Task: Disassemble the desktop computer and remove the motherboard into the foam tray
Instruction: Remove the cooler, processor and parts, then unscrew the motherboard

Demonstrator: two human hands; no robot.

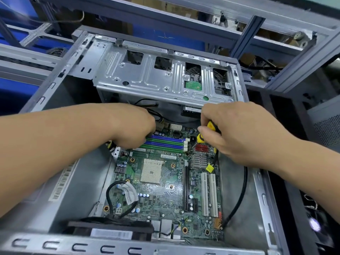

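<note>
An open grey computer case [261,190] lies on its side with the green motherboard [161,197] flat inside it. My right hand [237,133] grips a yellow and black screwdriver [204,134], its tip down at a screw hole [187,154] near the blue and green memory slots [165,143]. My left hand [134,126] reaches to the board's far left corner by the memory slots; its fingertips are hidden, so what they touch is unclear. The CPU socket [152,171] is bare. No foam tray is in view.
A silver drive cage [161,78] spans the far end of the case. A black cable [239,196] runs along the board's right side, and another black cable [117,197] loops at the lower left. A black fan [110,228] sits at the near edge. Metal shelving surrounds the case.
</note>
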